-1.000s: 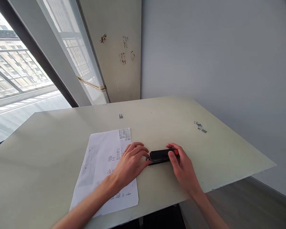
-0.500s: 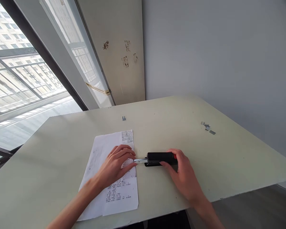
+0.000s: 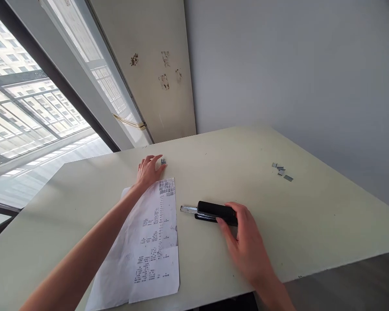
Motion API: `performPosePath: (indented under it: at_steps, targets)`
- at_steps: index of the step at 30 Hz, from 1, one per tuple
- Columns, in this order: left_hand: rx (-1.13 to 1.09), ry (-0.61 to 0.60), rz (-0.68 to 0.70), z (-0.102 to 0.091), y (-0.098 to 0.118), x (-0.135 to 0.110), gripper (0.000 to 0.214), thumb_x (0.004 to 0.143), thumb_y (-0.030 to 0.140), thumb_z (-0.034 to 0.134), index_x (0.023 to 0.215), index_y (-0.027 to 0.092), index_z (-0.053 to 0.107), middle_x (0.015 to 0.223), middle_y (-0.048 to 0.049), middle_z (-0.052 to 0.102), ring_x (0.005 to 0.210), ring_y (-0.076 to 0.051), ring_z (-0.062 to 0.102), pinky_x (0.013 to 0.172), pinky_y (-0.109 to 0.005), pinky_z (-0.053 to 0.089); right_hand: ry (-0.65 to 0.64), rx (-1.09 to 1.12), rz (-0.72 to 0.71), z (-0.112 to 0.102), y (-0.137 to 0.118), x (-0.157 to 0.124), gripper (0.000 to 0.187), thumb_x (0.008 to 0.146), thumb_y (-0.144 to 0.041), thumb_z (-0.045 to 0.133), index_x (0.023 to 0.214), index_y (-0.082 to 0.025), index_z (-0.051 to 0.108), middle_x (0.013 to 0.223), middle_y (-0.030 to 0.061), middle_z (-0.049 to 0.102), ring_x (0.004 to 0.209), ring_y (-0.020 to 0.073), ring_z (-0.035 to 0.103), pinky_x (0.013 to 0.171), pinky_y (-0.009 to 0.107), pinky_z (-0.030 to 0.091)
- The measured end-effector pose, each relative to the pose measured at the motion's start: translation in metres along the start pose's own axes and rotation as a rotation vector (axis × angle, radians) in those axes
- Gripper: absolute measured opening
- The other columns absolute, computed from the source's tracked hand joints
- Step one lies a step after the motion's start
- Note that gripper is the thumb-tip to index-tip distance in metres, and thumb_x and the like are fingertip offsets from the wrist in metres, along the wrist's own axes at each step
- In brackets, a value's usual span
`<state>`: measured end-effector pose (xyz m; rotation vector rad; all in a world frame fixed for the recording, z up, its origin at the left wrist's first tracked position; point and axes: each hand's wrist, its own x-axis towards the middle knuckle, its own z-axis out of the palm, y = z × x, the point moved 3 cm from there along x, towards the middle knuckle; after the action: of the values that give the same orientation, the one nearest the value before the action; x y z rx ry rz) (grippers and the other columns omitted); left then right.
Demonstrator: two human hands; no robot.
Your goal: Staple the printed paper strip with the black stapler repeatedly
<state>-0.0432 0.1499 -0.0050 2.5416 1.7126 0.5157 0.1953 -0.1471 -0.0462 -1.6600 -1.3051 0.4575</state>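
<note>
My right hand [image 3: 244, 233] is wrapped round the rear of a black stapler [image 3: 215, 211], which lies on its side or low over the table. A metal staple tray [image 3: 188, 209] sticks out of the stapler's left end. My left hand [image 3: 151, 169] reaches to the far side of the table, thumb and fingers apart around a small cluster of staple strips [image 3: 163, 161]. Whether the fingers touch the strips I cannot make out. Beneath my left forearm lie printed paper sheets [image 3: 162, 268], their right edge just left of the stapler.
Several more staple strips [image 3: 280, 171] lie loose toward the right rear of the pale table [image 3: 311, 224]. A grey wall [image 3: 294, 65] stands behind it, with a stained cabinet panel [image 3: 155, 99] and a window [image 3: 29, 86] to the left.
My left hand has left the stapler's extended tray and moved forward to the staple strips at the back. The stapler, still in my right hand, has tilted slightly.
</note>
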Motion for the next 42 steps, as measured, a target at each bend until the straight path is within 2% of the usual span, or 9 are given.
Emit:
performPosePath:
  at_steps: [5,12,16,19,27,31,33,38,42]
  targets:
    - [0.028,-0.009,0.035,0.011,0.001,0.013,0.033,0.100,0.046,0.054,0.119,0.027,0.074,0.129,-0.0101,0.071,0.121,-0.036,0.060,0.106,-0.054,0.042,0.017,-0.025,-0.010,0.002,0.001,0.001,0.037,0.105,-0.050,0.052,0.135,-0.029,0.050,0.135,0.0113,0.063,0.127,0.0319,0.058,0.107,0.054,0.051]
    - [0.007,0.035,0.052,0.002,-0.008,-0.013,0.028,0.102,0.036,0.051,0.103,0.025,0.076,0.116,-0.0067,0.076,0.108,-0.029,0.067,0.098,-0.045,0.049,-0.021,-0.026,0.037,0.000,-0.002,0.000,0.035,0.105,-0.051,0.051,0.133,-0.031,0.052,0.134,0.0092,0.063,0.125,0.0312,0.060,0.100,0.052,0.056]
    - [-0.018,0.061,0.029,-0.005,-0.017,-0.034,0.027,0.102,0.036,0.051,0.103,0.024,0.075,0.116,-0.0068,0.076,0.107,-0.028,0.067,0.094,-0.043,0.051,-0.016,-0.017,0.044,-0.001,-0.003,-0.001,0.035,0.103,-0.052,0.053,0.131,-0.031,0.053,0.132,0.0084,0.064,0.123,0.0308,0.061,0.099,0.053,0.056]
    - [-0.044,0.064,0.016,-0.009,-0.025,-0.044,0.027,0.102,0.036,0.050,0.112,0.024,0.071,0.115,-0.0078,0.076,0.106,-0.028,0.067,0.089,-0.042,0.053,-0.019,-0.018,0.056,-0.001,-0.004,-0.002,0.035,0.103,-0.052,0.054,0.130,-0.031,0.054,0.130,0.0081,0.065,0.120,0.0306,0.062,0.096,0.052,0.057]
    - [-0.151,0.032,0.080,-0.011,-0.039,-0.055,0.032,0.102,0.027,0.043,0.126,0.026,0.064,0.114,-0.0053,0.077,0.112,-0.026,0.067,0.095,-0.042,0.052,-0.023,-0.020,0.081,-0.001,-0.003,-0.004,0.035,0.102,-0.053,0.055,0.129,-0.031,0.056,0.128,0.0083,0.067,0.113,0.0303,0.064,0.072,0.041,0.059]
    - [-0.205,0.065,0.039,-0.010,-0.041,-0.056,0.034,0.100,0.032,0.049,0.131,0.026,0.062,0.131,-0.0066,0.069,0.115,-0.025,0.065,0.102,-0.041,0.051,-0.024,-0.013,0.081,-0.002,-0.004,-0.004,0.034,0.101,-0.052,0.056,0.128,-0.032,0.057,0.126,0.0065,0.068,0.114,0.0295,0.064,0.079,0.043,0.059]
    - [-0.214,0.076,-0.003,-0.009,-0.043,-0.055,0.036,0.097,0.039,0.055,0.128,0.023,0.065,0.136,-0.0097,0.063,0.118,-0.028,0.063,0.105,-0.044,0.049,-0.029,-0.007,0.091,-0.002,-0.004,-0.004,0.034,0.101,-0.053,0.056,0.128,-0.032,0.057,0.127,0.0061,0.067,0.115,0.0290,0.064,0.081,0.044,0.059]
    - [-0.237,0.060,-0.036,-0.009,-0.042,-0.051,0.026,0.094,0.043,0.060,0.097,0.021,0.072,0.121,-0.0119,0.066,0.126,-0.034,0.055,0.111,-0.051,0.043,-0.042,-0.003,0.106,-0.003,-0.005,-0.004,0.035,0.101,-0.054,0.056,0.128,-0.032,0.056,0.126,0.0059,0.068,0.114,0.0290,0.064,0.077,0.042,0.059]
    - [-0.312,0.021,-0.002,-0.022,-0.025,-0.057,0.029,0.097,0.046,0.055,0.100,0.021,0.069,0.115,-0.0108,0.069,0.105,-0.028,0.066,0.098,-0.045,0.051,-0.050,0.005,0.110,-0.003,-0.005,-0.004,0.035,0.101,-0.054,0.055,0.129,-0.032,0.056,0.127,0.0064,0.067,0.115,0.0297,0.064,0.080,0.044,0.059]
